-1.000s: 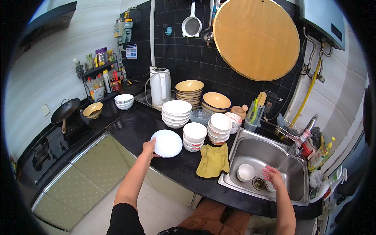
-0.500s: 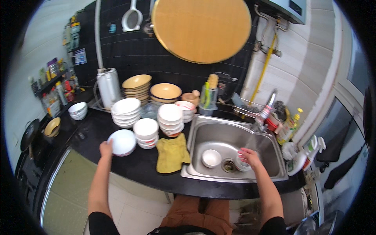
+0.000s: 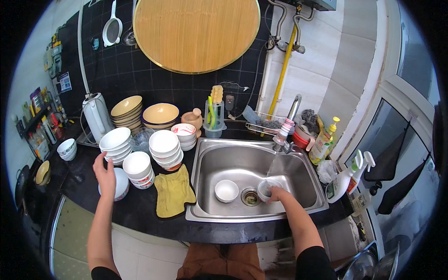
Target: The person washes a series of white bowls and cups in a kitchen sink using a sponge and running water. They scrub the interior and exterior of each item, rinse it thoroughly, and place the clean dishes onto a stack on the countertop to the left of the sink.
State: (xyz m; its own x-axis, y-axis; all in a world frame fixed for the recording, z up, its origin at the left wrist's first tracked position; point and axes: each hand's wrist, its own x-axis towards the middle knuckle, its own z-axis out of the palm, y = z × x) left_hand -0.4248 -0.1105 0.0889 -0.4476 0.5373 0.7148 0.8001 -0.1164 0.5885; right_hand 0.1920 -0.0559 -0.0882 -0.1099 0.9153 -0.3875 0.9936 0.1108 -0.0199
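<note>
My left hand [image 3: 105, 175] is over the counter, its fingers apart and nothing held. Partly hidden beneath it sits a white bowl [image 3: 122, 185], and a stack of white bowls [image 3: 115, 141] stands just beyond its fingertips. In the sink [image 3: 298, 196], my right hand [image 3: 278, 193] grips the near rim of a small bowl [image 3: 267, 185]. Water runs from the tap [image 3: 294, 109] into that bowl. Another small white bowl [image 3: 227, 191] rests on the sink floor to the left of the drain [image 3: 250, 198].
A yellow cloth [image 3: 173, 192] lies left of the sink. More bowl stacks [image 3: 138, 169] fill the counter behind it, near a kettle [image 3: 97, 119] and a utensil holder [image 3: 214, 116]. Spray bottles [image 3: 343, 179] and a yellow-capped bottle [image 3: 323, 142] stand at the right.
My left hand has left the rim of the white bowl and moved up toward the stack behind it. My right hand stays at the small bowl in the sink. The view has shifted rightward.
</note>
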